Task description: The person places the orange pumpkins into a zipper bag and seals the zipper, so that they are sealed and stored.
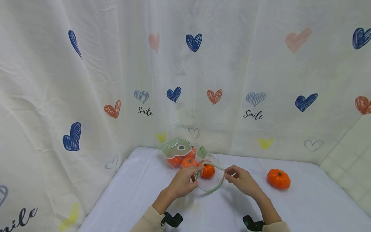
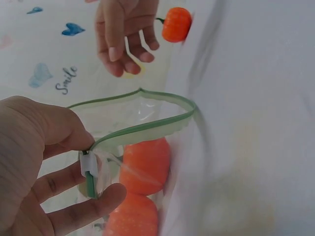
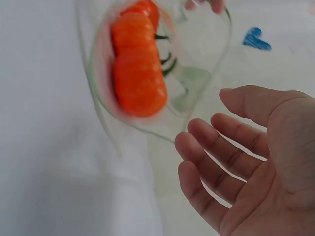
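A clear slider zip bag with a green cartoon print lies on the table, its green-rimmed mouth spread wide toward me. Several small orange pumpkins are inside it. My left hand pinches one end of the rim, by the white slider. Close to the rim's opposite side is my right hand, fingers loosely bent and holding nothing; the right wrist view shows its fingertips near the rim. Another orange pumpkin sits outside the bag, to the right of my right hand.
A white cloth covers the table. Behind it hangs a pale curtain printed with hearts and the word Smile. White tiles show at the far right.
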`<control>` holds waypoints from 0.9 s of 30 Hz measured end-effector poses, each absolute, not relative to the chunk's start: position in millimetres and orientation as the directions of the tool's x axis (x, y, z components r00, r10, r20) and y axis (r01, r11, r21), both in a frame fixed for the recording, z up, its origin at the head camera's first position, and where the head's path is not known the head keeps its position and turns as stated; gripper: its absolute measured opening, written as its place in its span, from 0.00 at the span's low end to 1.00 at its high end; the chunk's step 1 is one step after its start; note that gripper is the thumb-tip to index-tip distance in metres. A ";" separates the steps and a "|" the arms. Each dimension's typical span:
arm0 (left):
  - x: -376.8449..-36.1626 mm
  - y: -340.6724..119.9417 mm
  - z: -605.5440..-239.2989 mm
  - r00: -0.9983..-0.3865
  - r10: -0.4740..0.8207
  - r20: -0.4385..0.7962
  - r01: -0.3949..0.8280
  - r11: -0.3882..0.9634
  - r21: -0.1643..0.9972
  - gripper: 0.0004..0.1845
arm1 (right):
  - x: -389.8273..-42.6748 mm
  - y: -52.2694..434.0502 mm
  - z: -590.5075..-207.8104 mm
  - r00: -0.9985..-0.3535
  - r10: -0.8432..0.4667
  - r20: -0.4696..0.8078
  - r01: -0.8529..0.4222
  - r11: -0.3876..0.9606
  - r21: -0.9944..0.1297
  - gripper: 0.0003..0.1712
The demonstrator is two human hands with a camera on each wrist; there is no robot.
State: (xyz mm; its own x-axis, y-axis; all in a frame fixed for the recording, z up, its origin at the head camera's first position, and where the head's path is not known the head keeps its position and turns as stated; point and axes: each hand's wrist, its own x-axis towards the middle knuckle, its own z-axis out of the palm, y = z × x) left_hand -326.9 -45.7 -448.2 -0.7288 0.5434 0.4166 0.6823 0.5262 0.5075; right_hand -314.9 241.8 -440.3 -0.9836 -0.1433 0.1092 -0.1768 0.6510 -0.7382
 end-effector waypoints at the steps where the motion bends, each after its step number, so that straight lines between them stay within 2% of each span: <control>1: -327.0 -45.8 -448.3 -0.730 0.543 0.416 0.682 0.527 0.507 0.33 | -314.5 247.5 -438.3 -0.986 -0.125 0.109 -0.164 0.654 -0.739 0.15; 15: -326.5 -45.8 -447.7 -0.724 0.538 0.432 0.689 0.526 0.499 0.32 | -305.1 322.4 -424.0 -0.983 0.067 0.170 -0.084 0.662 -0.745 0.29; 27: -329.5 -46.2 -449.1 -0.711 0.540 0.451 0.703 0.515 0.491 0.32 | -297.0 359.8 -425.2 -0.946 0.287 0.148 0.078 0.648 -0.758 0.42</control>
State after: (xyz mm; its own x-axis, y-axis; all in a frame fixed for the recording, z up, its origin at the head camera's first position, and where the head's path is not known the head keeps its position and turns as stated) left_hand -329.5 -46.2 -449.1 -0.7107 0.5404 0.4505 0.7027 0.5146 0.4913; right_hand -297.0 359.8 -425.2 -0.9464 0.2872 0.1476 0.0783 0.6476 -0.7579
